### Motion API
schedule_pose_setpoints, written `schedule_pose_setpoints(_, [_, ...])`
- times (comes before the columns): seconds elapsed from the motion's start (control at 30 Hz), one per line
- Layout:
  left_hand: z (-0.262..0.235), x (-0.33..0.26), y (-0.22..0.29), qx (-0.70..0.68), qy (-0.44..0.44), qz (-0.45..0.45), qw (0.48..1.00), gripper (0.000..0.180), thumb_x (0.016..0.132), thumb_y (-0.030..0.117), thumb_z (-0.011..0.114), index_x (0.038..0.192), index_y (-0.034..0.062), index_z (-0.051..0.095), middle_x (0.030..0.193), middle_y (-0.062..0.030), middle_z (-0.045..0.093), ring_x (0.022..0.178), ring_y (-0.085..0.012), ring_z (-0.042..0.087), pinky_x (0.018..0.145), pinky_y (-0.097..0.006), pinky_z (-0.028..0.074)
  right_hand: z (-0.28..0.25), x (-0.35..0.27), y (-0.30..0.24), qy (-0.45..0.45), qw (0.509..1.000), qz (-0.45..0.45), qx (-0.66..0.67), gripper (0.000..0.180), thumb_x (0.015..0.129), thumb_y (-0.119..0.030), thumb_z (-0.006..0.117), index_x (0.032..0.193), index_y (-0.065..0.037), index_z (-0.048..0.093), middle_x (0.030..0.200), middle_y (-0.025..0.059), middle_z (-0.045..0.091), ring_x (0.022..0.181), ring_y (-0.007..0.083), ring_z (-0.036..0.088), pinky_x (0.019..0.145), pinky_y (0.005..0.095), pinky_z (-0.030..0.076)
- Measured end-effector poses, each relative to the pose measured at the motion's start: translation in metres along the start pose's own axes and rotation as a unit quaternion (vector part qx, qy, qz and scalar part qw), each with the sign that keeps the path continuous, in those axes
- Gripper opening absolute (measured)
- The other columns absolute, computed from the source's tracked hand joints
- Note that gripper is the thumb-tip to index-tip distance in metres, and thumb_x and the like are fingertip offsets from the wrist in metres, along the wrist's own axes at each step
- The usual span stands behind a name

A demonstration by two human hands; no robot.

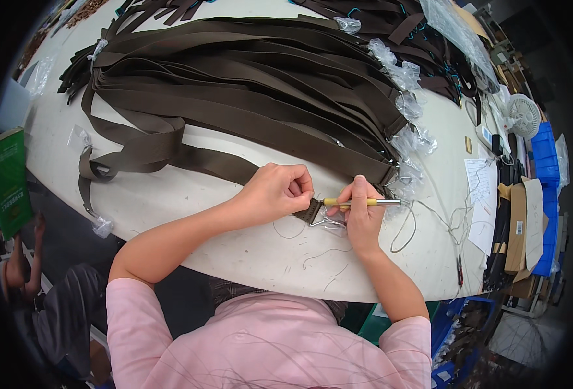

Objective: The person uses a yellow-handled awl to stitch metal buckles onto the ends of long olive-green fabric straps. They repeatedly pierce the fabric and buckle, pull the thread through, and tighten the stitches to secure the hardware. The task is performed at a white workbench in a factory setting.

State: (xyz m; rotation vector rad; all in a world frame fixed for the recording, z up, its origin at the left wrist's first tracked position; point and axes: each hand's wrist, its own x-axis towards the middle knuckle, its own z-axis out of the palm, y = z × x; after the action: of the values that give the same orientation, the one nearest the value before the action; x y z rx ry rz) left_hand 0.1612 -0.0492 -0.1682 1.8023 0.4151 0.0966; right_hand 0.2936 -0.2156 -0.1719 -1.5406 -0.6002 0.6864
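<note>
My right hand (362, 220) is closed round a slim pen-shaped tool with a yellow grip (331, 202) and a silver end pointing right. Just left of it, my left hand (278, 188) is held in a pinch above a dark brown webbing strap (218, 165); what sits between its fingertips is too small to make out. The strap's stitched end (308, 212) comes out beside my left fingers, with a metal clasp (319, 223) in clear plastic film under the tool. The tool's left tip lies close to this stitched end.
A large bundle of brown straps (247, 71) covers the table beyond my hands, its right ends wrapped in plastic film (408, 104). Loose threads (328, 259) lie nearby. Papers (481, 194), red-handled snips (459, 271) and a white fan (523, 115) are right. Another person's arm (35, 259) shows left.
</note>
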Motion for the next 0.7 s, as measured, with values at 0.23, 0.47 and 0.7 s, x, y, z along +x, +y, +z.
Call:
schedule_pose_setpoints(0.23, [0.001,0.000,-0.001,-0.009,0.003,0.002,1.000,0.010,0.090,0.009,0.070,0.087,-0.0006,0.068,0.074,-0.0007,0.068,0.068,-0.0051,0.061,0.063,-0.022,0.052,0.001,0.001,0.003,0.003,1.000,-0.014,-0.008,0.050,0.112,-0.035,0.044,0.075,-0.004,0.057,0.066,0.0024,0.057,0.054,0.0119,0.064,0.047,0.0226,0.036])
schedule_pose_setpoints(0.47, [0.000,0.001,-0.008,-0.094,0.037,0.008,0.995,0.028,0.093,0.011,0.069,0.119,0.0024,0.062,0.107,-0.0073,0.064,0.073,-0.0079,0.062,0.068,-0.024,0.052,-0.006,-0.002,-0.006,0.015,1.000,-0.024,-0.006,0.051,0.113,-0.033,0.040,0.075,-0.002,0.056,0.069,0.0049,0.058,0.057,0.0111,0.061,0.052,0.0224,0.044])
schedule_pose_setpoints(0.7, [0.012,-0.013,-0.009,0.226,0.057,0.228,0.945,0.022,0.091,0.014,0.075,0.111,0.0080,0.068,0.103,-0.0096,0.056,0.074,-0.0212,0.063,0.065,-0.033,0.054,-0.015,-0.007,0.010,0.035,0.993,-0.058,0.094,0.050,0.113,-0.033,0.036,0.077,-0.004,0.056,0.071,0.0028,0.056,0.058,0.0086,0.060,0.049,0.0201,0.039])
